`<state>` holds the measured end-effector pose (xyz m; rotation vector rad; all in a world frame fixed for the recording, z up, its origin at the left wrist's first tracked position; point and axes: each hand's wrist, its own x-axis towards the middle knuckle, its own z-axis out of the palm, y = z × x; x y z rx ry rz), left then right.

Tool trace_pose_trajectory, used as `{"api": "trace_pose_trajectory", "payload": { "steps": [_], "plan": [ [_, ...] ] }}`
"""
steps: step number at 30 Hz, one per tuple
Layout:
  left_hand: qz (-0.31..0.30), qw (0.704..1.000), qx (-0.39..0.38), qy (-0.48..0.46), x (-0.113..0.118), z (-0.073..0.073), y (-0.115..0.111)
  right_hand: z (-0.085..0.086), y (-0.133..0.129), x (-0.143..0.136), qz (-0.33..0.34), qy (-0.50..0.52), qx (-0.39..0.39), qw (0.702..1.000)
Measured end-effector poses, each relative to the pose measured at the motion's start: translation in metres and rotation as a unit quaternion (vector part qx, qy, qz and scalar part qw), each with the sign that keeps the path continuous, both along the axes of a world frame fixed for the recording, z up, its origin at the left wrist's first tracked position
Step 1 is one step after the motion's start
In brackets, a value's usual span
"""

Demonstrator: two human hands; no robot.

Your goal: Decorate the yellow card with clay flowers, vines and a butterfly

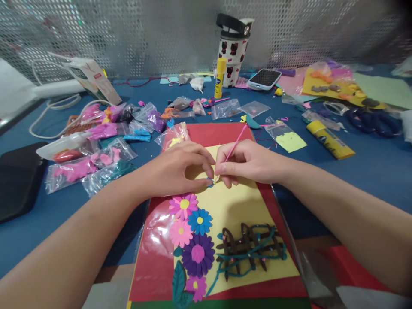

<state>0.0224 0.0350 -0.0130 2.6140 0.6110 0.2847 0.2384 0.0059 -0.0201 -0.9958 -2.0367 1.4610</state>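
My right hand [240, 163] is closed around a thin pink stick-like tool [236, 142], whose lower end points at the yellow sheet [244, 197]. Thumb and fingertips of my left hand [182, 169] pinch a small blue clay piece [210, 183] close to that tip. Below my left hand, clay flowers run down the sheet's left side, among them a pink one [175, 205], a blue one [206, 223] and a purple one [189, 266]. A brown clay fence [247, 234] with teal vines lies at the lower right. Under the sheet is a red, plastic-covered backing [154, 257].
Bags of coloured clay [74, 169] crowd the left, near a black device [19, 180] and a carton [95, 79]. Behind stand a glue stick [219, 79] and a patterned tumbler [231, 56]; a phone [264, 79] lies alongside. To the right are a yellow tube [330, 139] and dark-handled scissors [373, 122].
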Motion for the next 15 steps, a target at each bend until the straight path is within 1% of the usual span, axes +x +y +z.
{"api": "trace_pose_trajectory", "payload": {
  "steps": [2, 6, 10, 15],
  "plan": [
    [0.002, 1.0, -0.005, 0.004, 0.0, 0.0013, -0.0002, 0.0, 0.0, 0.0004, 0.005, 0.001, 0.004, 1.0],
    [0.008, 1.0, -0.009, 0.009, -0.0004, 0.0018, 0.0002, -0.0001, -0.0008, 0.0008, 0.007, -0.036, 0.035, 0.999],
    [0.006, 1.0, -0.007, 0.008, -0.0009, 0.0011, 0.0006, 0.0006, -0.0013, 0.0007, 0.01, -0.027, 0.032, 0.999],
    [0.005, 1.0, -0.008, 0.011, -0.0003, 0.0011, 0.0002, 0.0015, -0.0012, 0.0007, 0.006, -0.048, 0.039, 0.998]
  ]
}}
